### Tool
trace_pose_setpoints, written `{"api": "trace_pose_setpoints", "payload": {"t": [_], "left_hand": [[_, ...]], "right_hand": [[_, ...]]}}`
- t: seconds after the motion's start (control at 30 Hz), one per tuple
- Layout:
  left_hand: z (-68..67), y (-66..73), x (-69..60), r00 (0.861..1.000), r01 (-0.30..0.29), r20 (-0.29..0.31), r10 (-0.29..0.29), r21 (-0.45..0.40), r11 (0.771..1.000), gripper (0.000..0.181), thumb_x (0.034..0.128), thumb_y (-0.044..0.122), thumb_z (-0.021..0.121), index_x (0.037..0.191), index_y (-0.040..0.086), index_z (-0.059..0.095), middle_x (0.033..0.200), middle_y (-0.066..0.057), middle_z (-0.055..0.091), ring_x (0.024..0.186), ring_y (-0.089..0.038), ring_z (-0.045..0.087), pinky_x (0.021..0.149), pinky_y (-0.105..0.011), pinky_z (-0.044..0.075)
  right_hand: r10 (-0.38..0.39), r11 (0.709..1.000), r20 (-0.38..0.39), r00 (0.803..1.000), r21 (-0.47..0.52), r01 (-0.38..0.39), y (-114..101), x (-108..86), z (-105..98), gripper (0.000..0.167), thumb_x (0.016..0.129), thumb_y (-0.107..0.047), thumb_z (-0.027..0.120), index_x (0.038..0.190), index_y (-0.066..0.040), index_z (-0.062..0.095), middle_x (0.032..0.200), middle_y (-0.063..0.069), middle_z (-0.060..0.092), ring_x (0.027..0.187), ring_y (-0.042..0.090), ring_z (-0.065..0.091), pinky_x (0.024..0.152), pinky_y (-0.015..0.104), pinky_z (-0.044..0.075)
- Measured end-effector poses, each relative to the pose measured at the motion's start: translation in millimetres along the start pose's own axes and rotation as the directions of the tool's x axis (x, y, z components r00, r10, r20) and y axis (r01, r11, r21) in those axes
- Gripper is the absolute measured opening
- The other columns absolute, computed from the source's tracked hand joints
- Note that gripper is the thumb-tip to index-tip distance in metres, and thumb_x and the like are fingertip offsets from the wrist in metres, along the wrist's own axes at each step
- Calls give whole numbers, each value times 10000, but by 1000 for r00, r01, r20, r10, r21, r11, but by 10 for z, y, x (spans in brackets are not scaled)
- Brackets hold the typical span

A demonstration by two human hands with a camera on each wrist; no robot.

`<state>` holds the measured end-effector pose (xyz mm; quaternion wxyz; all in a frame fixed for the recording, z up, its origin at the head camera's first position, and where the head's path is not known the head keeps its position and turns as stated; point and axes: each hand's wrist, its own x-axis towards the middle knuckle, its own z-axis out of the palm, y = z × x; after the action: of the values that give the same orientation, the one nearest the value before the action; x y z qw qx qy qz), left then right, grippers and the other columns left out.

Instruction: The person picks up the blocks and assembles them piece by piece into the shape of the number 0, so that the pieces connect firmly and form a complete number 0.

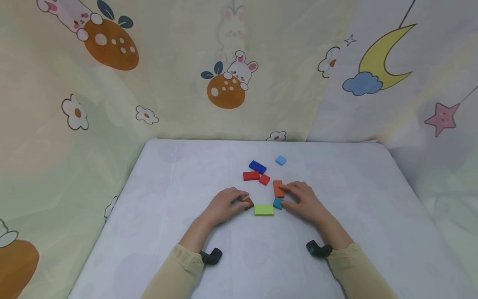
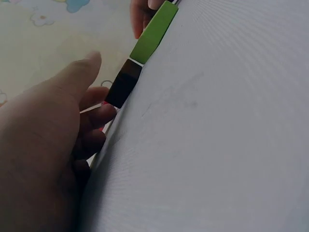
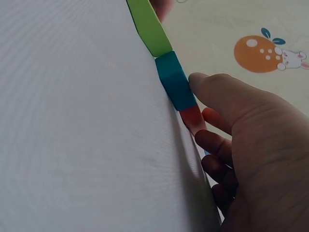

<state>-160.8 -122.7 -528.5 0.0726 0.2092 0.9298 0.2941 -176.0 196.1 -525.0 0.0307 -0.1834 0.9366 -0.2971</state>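
In the head view, the left hand (image 1: pixel 226 205) is at a small brown block (image 1: pixel 249 203). Its fingers touch the block's side, while the left wrist view shows the thumb raised apart from that block (image 2: pixel 124 83). Close to the brown block lies a lime green block (image 1: pixel 264 210), flat on the table. At its other end sits a small teal block (image 1: pixel 278 203), and an orange block (image 1: pixel 278 188) extends away behind that. The right hand (image 1: pixel 304 202) has its thumb against the teal block (image 3: pixel 175 81) and a fingertip at the orange block's side.
Beyond the hands lie a long red block (image 1: pixel 251 176), a small red block (image 1: pixel 264 179) and a dark blue block (image 1: pixel 257 167), close together. A light blue block (image 1: pixel 281 160) lies farther back. White cloth covers the table (image 1: pixel 179 174); a printed curtain (image 1: pixel 179 83) hangs behind it.
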Motion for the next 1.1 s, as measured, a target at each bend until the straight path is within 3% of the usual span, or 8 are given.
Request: {"api": "trace_pose_setpoints", "payload": {"t": [0.23,0.43,0.73,0.9,1.1], "left_hand": [[-137,-4,144,992,121,-17,-124,-135,983,453,950,542,571,1341,314,590,1085,97,600,979,-113,540,895,-331,511],[-258,-38,439,975,200,-86,-206,-68,977,494,933,484,630,1360,242,579,1207,30,612,1097,-141,560,1013,-373,493],[-223,-109,735,986,152,-73,-147,66,986,475,920,448,670,1338,236,600,1200,20,618,1123,-159,563,1011,-363,492],[-245,-112,764,990,123,-76,-118,72,990,387,946,361,662,1311,236,625,1204,19,626,1133,-164,573,1014,-369,492],[-309,-179,772,992,124,-27,-122,48,991,395,984,307,612,1377,295,576,1198,17,581,1101,-146,562,1011,-363,489]], "right_hand": [[-3,1000,2,1000,-3,3,19,18,16,575,845,-417,764,1377,-329,566,1272,-13,575,1224,219,454,1020,514,443],[9,1000,5,1000,-4,-9,28,11,16,574,846,-416,764,1377,-323,567,1275,-5,574,1226,226,454,1026,523,433],[-3,1000,16,1000,1,3,12,3,1,558,861,-410,748,1380,-318,565,1297,5,569,1251,237,448,1067,536,390],[7,1000,18,1000,-8,-7,15,8,-10,558,864,-405,747,1383,-318,562,1297,6,570,1252,239,448,1068,535,393],[-2,1000,9,1000,-3,2,30,10,-4,557,863,-404,749,1382,-317,564,1293,3,576,1251,235,446,1068,536,390]]}}
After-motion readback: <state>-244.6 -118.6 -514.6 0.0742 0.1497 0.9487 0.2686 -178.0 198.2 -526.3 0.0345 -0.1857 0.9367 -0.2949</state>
